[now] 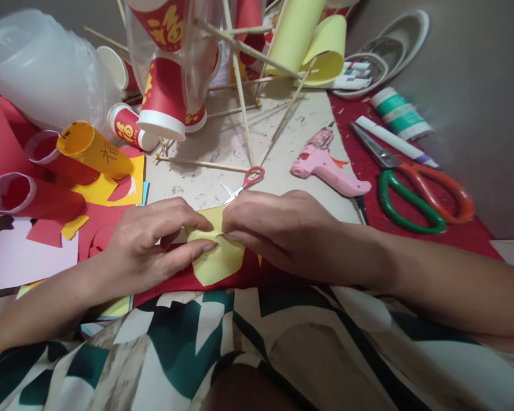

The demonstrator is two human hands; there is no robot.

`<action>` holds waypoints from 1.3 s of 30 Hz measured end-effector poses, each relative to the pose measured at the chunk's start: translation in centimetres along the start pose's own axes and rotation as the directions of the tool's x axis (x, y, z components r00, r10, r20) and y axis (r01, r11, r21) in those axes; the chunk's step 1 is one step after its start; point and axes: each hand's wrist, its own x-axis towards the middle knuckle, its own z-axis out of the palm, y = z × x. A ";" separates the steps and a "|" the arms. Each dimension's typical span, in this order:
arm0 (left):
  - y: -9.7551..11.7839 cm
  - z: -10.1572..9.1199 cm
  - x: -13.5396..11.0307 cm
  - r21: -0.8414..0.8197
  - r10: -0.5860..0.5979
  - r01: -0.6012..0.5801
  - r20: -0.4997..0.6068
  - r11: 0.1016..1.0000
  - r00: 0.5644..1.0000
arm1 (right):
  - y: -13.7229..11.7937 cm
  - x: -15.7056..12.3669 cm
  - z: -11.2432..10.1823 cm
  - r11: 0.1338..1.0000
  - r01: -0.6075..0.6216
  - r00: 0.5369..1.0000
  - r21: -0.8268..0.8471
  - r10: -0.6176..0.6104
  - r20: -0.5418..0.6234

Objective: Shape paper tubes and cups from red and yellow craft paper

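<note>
My left hand (154,240) and my right hand (278,228) meet over a piece of yellow paper (218,260) that lies on a red sheet (171,282) at the table's near edge. The left thumb and forefinger pinch the yellow paper's left side. My right hand's fingers are closed on its upper right part. Small red-handled scissors (246,182) lie just beyond my hands, apart from them.
A pink glue gun (325,165) and large orange-and-green scissors (415,182) lie right. Red paper cups (163,97), a yellow tube (96,148), red tubes (29,197), a wooden stick frame (244,85), rolled yellow paper (312,40) and a white container (43,68) stand behind.
</note>
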 end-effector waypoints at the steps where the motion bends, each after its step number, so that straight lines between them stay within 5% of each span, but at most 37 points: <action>1: 0.1 0.0 0.0 -0.009 -0.005 0.005 -0.004 1.000 1.000 | 0.0 0.0 0.0 1.000 -0.008 1.000 0.001 0.008 0.009; 12: 0.2 0.0 0.1 -0.106 -0.057 0.060 0.036 0.992 0.998 | 0.1 0.0 0.5 0.983 0.044 0.997 0.177 -0.032 -0.072; 28: -1.7 -0.9 0.2 -0.115 0.025 -0.015 0.087 0.993 0.996 | 0.2 0.1 0.3 0.969 0.042 0.998 0.244 -0.031 -0.048; 39: -0.8 -0.7 0.2 -0.150 -0.008 0.024 0.108 0.988 0.994 | 0.1 0.1 0.7 0.971 0.014 0.997 0.240 0.005 -0.079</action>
